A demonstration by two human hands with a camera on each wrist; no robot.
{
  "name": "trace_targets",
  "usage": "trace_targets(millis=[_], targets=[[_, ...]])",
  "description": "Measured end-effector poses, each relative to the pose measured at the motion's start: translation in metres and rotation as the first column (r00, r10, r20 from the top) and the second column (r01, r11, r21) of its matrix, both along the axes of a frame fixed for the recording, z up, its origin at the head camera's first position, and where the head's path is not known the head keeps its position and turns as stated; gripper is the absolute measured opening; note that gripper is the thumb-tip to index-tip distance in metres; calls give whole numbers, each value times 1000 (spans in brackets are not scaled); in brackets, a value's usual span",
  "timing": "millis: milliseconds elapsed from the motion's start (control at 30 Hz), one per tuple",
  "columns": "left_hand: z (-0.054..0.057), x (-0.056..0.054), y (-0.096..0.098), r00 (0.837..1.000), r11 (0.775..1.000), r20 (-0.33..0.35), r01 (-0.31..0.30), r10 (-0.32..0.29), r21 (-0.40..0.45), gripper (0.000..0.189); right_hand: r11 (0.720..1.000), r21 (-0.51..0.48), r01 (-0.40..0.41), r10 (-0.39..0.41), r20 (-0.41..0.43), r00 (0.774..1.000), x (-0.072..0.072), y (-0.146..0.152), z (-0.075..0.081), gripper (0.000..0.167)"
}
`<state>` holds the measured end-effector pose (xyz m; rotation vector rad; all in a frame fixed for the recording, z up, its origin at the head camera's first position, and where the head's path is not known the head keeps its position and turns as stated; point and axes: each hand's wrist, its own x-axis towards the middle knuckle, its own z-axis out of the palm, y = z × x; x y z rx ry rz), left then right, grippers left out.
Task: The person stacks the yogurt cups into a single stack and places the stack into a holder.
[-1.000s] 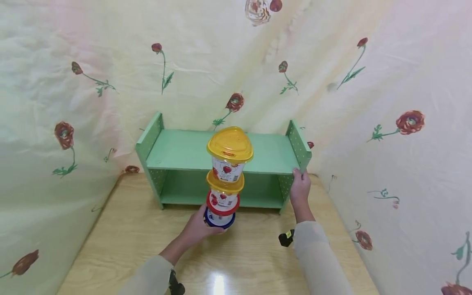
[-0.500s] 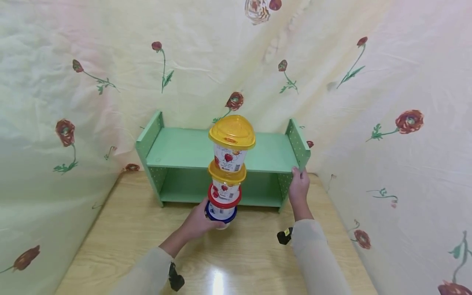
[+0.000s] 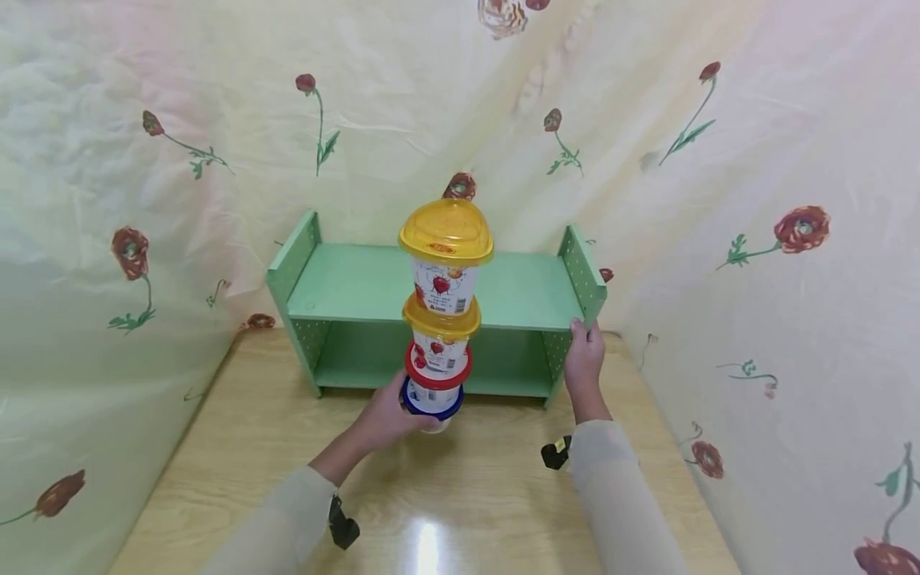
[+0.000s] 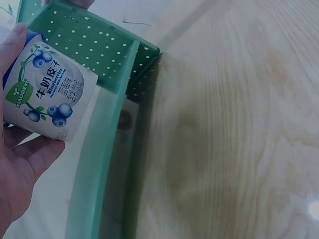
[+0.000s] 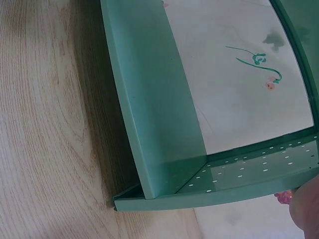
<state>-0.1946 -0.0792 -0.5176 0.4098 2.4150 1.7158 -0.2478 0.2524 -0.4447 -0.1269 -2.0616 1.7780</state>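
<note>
My left hand grips the blue-lidded tub at the bottom of a stack, fingers behind and thumb in front. In the left wrist view, blueberries are printed on this tub. On it stands a red-lidded tub, then a yellow-lidded tub, then a larger tub with a domed yellow lid. The stack is roughly upright, in front of the green two-tier shelf. My right hand holds the shelf's right side panel near its front edge.
The shelf stands on a light wood tabletop near the back wall. Flowered cloth hangs behind and on both sides. Raised, perforated side panels bound the shelf's upper board; a lower board runs beneath.
My left hand has lifted the stack of tubs, whose top now overlaps the cloth above the shelf's back edge. My right hand has stayed on the side panel.
</note>
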Motion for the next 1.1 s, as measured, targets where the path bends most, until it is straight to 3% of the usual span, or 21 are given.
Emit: trace_targets(millis=[167, 500, 933, 1100], targets=[[9, -2, -1, 1000, 1000, -1, -6, 6, -17, 99, 1000, -1, 6, -6, -1, 1000, -1, 0, 0, 48], [16, -5, 1, 1000, 999, -26, -7, 6, -33, 98, 1000, -22, 3, -4, -23, 1000, -4, 0, -2, 47], [32, -9, 2, 999, 998, -42, -2, -1, -65, 98, 999, -38, 9, -9, 9, 1000, -4, -1, -1, 48], [37, -13, 2, 998, 998, -69, 6, -10, -62, 95, 998, -60, 10, -10, 1, 1000, -17, 6, -17, 48]])
